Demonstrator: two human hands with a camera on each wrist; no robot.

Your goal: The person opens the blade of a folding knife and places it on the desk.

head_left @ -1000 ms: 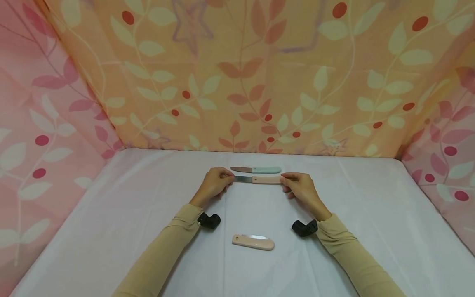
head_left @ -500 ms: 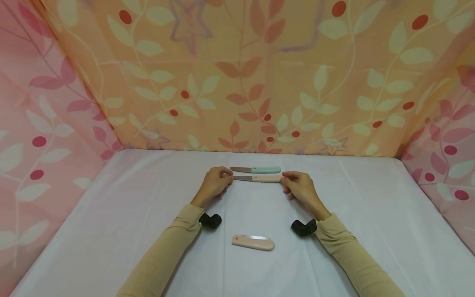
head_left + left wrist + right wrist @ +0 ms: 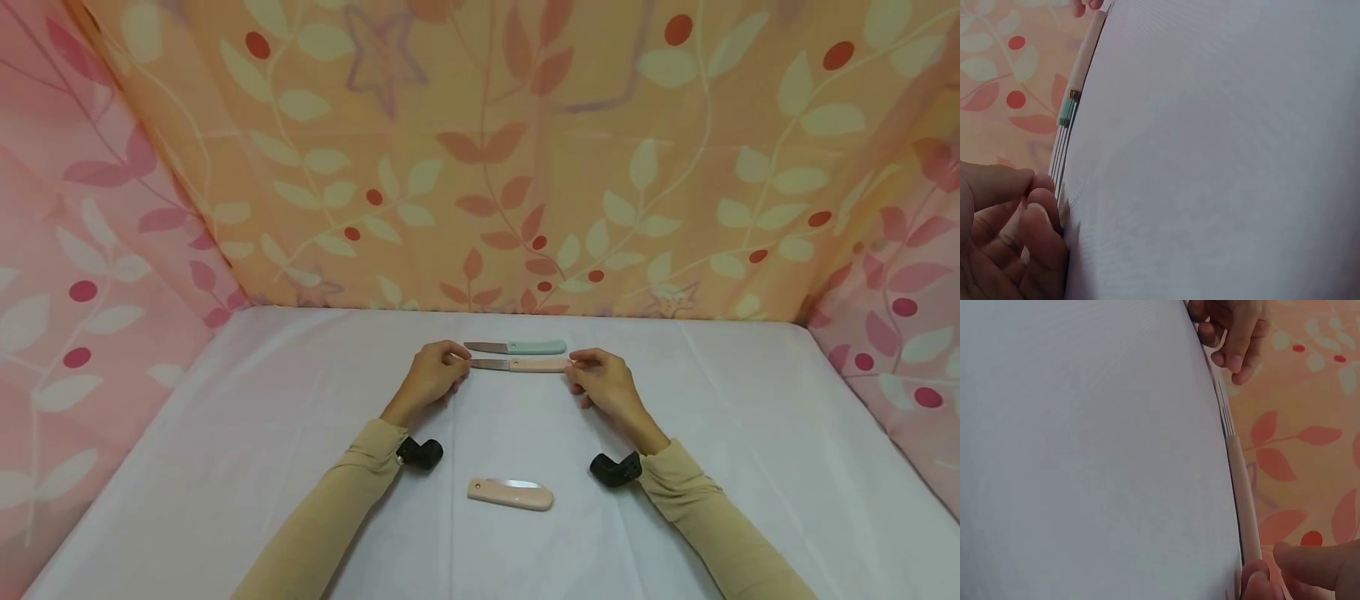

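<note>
Nearby, teal knife (image 3: 525, 346) apparently touching held knife (image 3: 517, 365), folded knife (image 3: 511, 493) nearer.

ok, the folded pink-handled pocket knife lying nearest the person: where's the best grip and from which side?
Probably from above, across the middle of the folded pink-handled pocket knife. It lies flat on the white cloth-covered table, long axis left to right, with open space around it. Pinch the pink handle's two long sides; the metal blade spine shows along the far edge, so keeping to the handle's plastic seems safer.
</note>
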